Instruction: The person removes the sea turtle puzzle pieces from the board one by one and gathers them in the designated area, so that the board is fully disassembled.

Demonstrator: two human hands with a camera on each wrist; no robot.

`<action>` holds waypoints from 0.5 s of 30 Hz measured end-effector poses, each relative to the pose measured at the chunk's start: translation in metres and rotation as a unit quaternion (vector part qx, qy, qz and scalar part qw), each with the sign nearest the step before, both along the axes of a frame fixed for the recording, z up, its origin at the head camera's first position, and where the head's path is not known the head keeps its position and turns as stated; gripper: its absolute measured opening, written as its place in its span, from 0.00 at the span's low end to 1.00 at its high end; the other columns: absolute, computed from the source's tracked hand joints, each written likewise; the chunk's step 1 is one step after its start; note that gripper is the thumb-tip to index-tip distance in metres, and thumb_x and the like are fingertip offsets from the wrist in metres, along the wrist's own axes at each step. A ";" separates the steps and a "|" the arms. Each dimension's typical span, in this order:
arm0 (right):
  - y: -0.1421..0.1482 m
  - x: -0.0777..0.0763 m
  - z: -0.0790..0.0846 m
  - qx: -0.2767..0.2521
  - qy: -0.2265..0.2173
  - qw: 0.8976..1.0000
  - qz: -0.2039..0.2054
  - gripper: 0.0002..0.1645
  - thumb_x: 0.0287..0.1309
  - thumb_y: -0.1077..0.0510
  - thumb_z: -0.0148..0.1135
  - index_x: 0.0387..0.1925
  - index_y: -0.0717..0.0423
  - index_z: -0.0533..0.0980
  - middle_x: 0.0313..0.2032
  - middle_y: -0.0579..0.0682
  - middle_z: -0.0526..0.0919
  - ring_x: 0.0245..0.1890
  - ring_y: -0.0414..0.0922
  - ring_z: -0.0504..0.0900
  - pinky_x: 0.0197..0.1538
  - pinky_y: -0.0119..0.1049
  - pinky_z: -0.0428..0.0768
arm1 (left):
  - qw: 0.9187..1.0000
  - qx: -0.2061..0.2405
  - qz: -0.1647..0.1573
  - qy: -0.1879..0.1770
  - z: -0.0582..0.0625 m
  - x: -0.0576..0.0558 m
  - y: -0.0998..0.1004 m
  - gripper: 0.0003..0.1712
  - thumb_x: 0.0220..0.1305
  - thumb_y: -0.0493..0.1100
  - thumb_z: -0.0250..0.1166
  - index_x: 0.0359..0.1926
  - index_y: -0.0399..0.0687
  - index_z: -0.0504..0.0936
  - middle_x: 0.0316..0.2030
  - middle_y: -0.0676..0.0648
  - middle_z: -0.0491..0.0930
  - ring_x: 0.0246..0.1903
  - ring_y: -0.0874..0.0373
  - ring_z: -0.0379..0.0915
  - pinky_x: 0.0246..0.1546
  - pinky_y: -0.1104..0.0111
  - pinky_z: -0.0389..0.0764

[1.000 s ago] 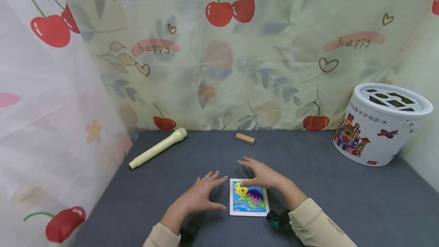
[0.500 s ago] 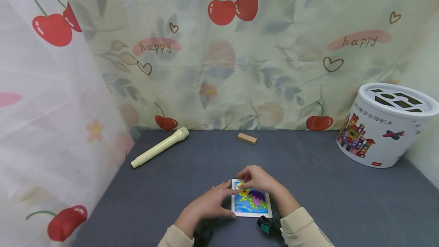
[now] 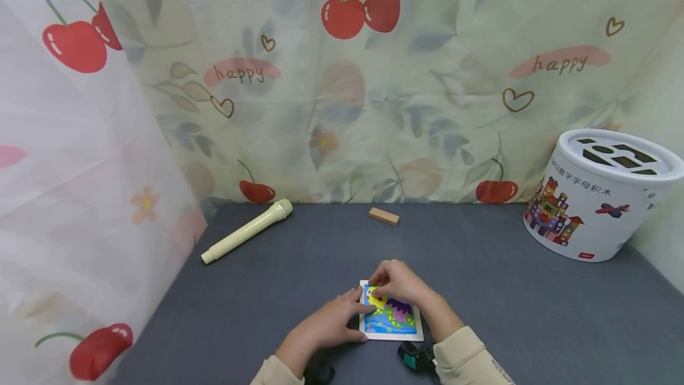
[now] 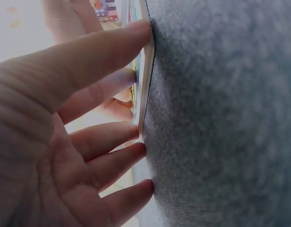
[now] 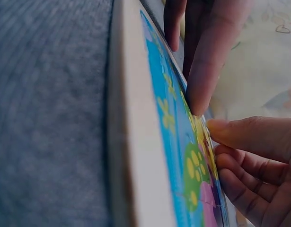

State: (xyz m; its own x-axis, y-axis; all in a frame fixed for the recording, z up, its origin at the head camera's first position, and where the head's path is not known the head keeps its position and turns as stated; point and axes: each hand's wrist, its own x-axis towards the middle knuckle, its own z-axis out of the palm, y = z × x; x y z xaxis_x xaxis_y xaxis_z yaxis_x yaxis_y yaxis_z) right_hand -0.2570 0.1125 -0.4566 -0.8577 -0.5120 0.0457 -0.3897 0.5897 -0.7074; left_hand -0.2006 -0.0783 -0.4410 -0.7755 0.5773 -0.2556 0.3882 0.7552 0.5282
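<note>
A small jigsaw puzzle (image 3: 398,330) in a pale wooden frame lies flat on the dark cloth; its picture is a yellow-headed turtle with a purple shell on blue. My left hand (image 3: 332,318) spreads along its left side, thumb at the frame's edge and index fingertip on the picture. In the left wrist view, the other fingers (image 4: 119,165) reach down beside the frame (image 4: 146,71). My right hand (image 3: 402,284) curls over the top left, thumb and fingertips pinching at the yellow head (image 5: 202,130). What sits between those fingertips is mostly hidden.
A small wooden block (image 3: 383,216) lies near the back edge. A cream microphone-shaped stick (image 3: 247,232) is at the back left. On the right stands a white block bucket (image 3: 598,201) with a slotted lid. Printed curtains (image 3: 342,111) hang behind the table.
My left hand has moved right onto the puzzle's left edge. My right hand has curled its fingers down onto the turtle's head. The puzzle stays in place.
</note>
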 end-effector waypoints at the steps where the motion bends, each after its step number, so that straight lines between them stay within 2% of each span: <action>1: 0.000 0.000 0.000 0.000 0.001 1.000 0.000 0.06 0.49 0.65 0.67 0.33 0.62 0.82 0.31 0.50 0.80 0.29 0.39 0.77 0.31 0.26 0.77 | 1.000 -0.002 -0.001 0.001 0.000 0.000 0.000 0.30 0.54 0.50 0.68 0.60 0.58 0.74 0.70 0.42 0.56 0.70 0.47 0.50 0.65 0.50 0.60; 15: -0.006 0.005 0.004 0.016 0.008 1.000 0.005 0.07 0.52 0.65 0.65 0.35 0.62 0.83 0.31 0.49 0.78 0.31 0.39 0.74 0.32 0.28 0.74 | 1.000 -0.011 -0.020 0.015 -0.002 0.000 0.000 0.30 0.56 0.50 0.67 0.61 0.58 0.73 0.70 0.41 0.55 0.70 0.47 0.49 0.65 0.49 0.60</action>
